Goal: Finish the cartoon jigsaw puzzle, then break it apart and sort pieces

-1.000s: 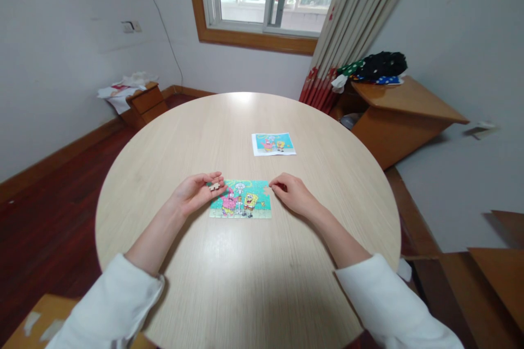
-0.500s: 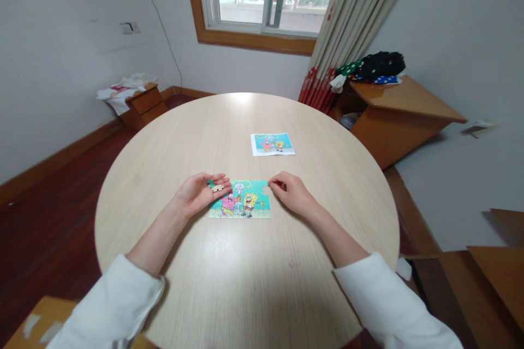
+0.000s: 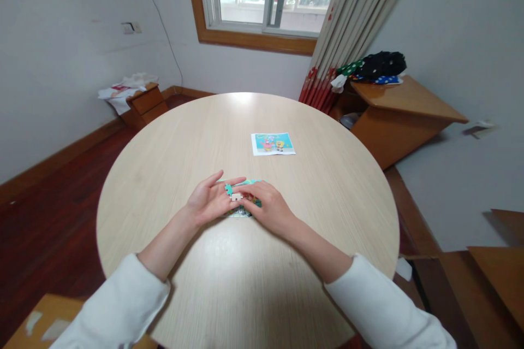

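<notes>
My left hand (image 3: 208,202) lies palm up over the left part of a colourful cartoon jigsaw (image 3: 251,181), its fingers stretched out. On its palm rest a teal puzzle piece (image 3: 228,189) and a pale, face-down piece (image 3: 235,196). My right hand (image 3: 267,208) has come across on top of the jigsaw, and its fingertips pinch the pale piece in the left palm. The two hands hide most of the jigsaw; only a strip at its far edge and a bit at its near edge show. All this is on a round light-wood table (image 3: 245,267).
A small printed picture (image 3: 273,143) of the same cartoon lies further back on the table. Beyond the table stand a wooden desk (image 3: 403,106) with clothes at the right, a curtain, a window, and a low cabinet (image 3: 144,100) at the left wall.
My right hand has moved left from the jigsaw's right edge onto the jigsaw and reached the pieces in my left palm. My left hand has shifted slightly right.
</notes>
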Action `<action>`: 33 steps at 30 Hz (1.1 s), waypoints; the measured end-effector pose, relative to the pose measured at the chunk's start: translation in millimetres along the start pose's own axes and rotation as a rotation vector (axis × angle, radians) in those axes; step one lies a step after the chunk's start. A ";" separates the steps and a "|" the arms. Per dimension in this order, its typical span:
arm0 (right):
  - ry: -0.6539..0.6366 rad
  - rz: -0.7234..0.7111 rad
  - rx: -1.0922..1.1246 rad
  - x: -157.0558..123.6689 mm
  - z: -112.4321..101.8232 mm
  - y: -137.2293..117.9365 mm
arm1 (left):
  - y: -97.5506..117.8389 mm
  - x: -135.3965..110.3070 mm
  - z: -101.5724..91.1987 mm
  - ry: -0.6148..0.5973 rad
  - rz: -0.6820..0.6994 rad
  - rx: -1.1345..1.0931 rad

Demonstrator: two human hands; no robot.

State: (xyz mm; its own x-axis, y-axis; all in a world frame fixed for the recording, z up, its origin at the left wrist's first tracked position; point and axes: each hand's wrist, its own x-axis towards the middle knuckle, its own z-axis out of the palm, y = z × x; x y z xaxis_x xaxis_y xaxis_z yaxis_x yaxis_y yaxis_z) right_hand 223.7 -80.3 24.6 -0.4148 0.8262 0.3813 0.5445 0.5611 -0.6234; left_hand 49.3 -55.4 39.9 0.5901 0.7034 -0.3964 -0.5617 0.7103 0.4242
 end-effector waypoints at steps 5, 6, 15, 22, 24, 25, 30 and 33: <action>-0.027 0.014 -0.005 1.0 4.2 6.1 | -2.3 1.6 -1.2 -0.018 -0.026 -0.010; -0.037 0.014 0.014 0.8 4.2 6.6 | -2.7 2.0 -1.6 -0.018 -0.030 -0.010; 0.043 0.113 0.120 -3.2 -5.8 7.5 | -1.1 4.1 -5.1 0.036 -0.039 0.042; 0.209 0.270 0.427 -2.5 -15.5 24.2 | 5.7 1.1 -3.1 0.185 0.001 0.079; 0.296 0.330 0.542 -0.1 -22.9 28.2 | 8.7 0.3 -4.6 0.214 0.021 0.069; 0.340 0.360 0.586 1.2 -27.3 30.2 | 10.2 0.1 -5.8 0.220 0.033 0.060; 0.508 0.437 0.715 5.9 -46.8 40.1 | 14.8 -0.5 -10.0 0.223 0.086 0.017; 0.515 0.474 0.754 6.8 -49.5 44.0 | 14.8 -0.6 -9.4 0.220 0.098 -0.006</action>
State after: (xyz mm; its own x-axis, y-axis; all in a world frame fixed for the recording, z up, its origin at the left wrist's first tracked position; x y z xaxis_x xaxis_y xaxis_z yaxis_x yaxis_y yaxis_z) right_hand 280.9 -47.4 33.6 0.1833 0.9757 0.1201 -0.1017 0.1404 -0.9849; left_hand 35.2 -45.0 38.7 0.3923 0.7574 -0.5220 -0.6135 0.6383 0.4650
